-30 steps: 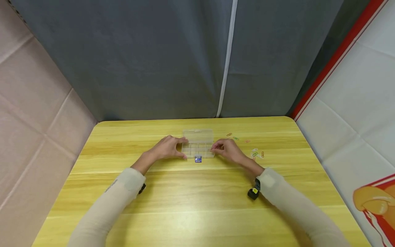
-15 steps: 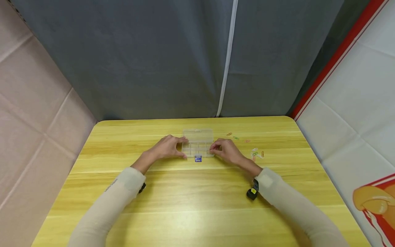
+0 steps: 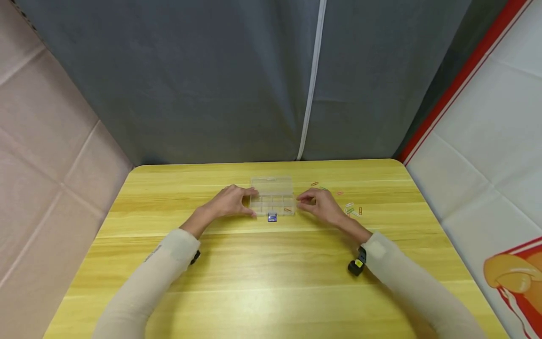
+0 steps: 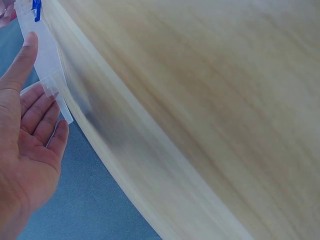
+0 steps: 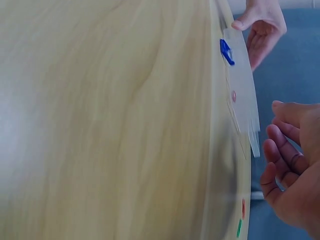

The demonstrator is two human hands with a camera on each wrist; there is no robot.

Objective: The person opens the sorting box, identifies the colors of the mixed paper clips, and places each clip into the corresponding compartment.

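Right hand (image 3: 322,205) has drawn back from the box (image 3: 272,197) since half a second ago; it was over the right end, now sits just beside it, fingers loosely curled, holding nothing. An orange clip (image 3: 288,209) now shows in the box's near-right compartment.

Near: both sleeves reach in over the table (image 3: 262,278), a wrist camera (image 3: 356,267) under the right one.

Middle: left hand (image 3: 230,202) grips the box's left end, thumb on the near edge, fingers on the far side; the left wrist view confirms the fingers against clear plastic. Box lies flat, lid open toward the far side. A blue latch (image 3: 272,218) sits at its near edge.

Farther: loose clips (image 3: 352,210) scattered right of the right hand, a few more (image 3: 318,186) beyond the box's right corner.

Risk, as judged: the box is light; if the left hand eases off, a nudge from the right hand returning could skid it or spill the clip. Clips are thin and flat against the wood; a pinch may slip.
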